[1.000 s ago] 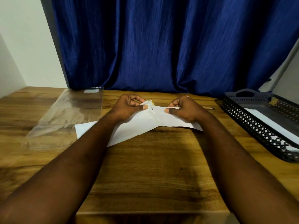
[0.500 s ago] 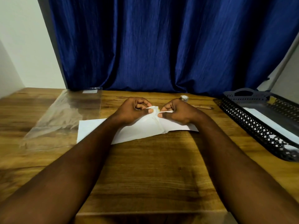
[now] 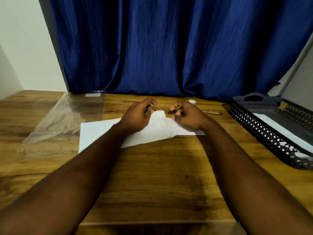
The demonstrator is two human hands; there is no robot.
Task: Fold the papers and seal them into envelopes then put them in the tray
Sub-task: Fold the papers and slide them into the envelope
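Observation:
A white envelope (image 3: 156, 128) lies on the wooden table (image 3: 152, 175), its open end towards the middle. A folded white paper (image 3: 183, 131) sticks out of that end to the right. My left hand (image 3: 138, 117) rests on the envelope with fingers curled, gripping its upper edge by the opening. My right hand (image 3: 188, 116) has curled fingers and its thumb pinches the folded paper close to the envelope's mouth. A flat white sheet (image 3: 96, 133) lies under my left forearm. The black mesh tray (image 3: 264, 131) stands at the right with a white envelope (image 3: 286, 133) inside it.
A clear plastic sleeve (image 3: 67, 119) lies at the back left of the table. A pencil (image 3: 213, 112) and a small white cap (image 3: 192, 102) sit behind my right hand. A blue curtain (image 3: 169, 48) hangs along the table's far edge.
My hands came together at the envelope's mouth, then drew slightly apart. The envelope and paper now lie lower and flatter on the table.

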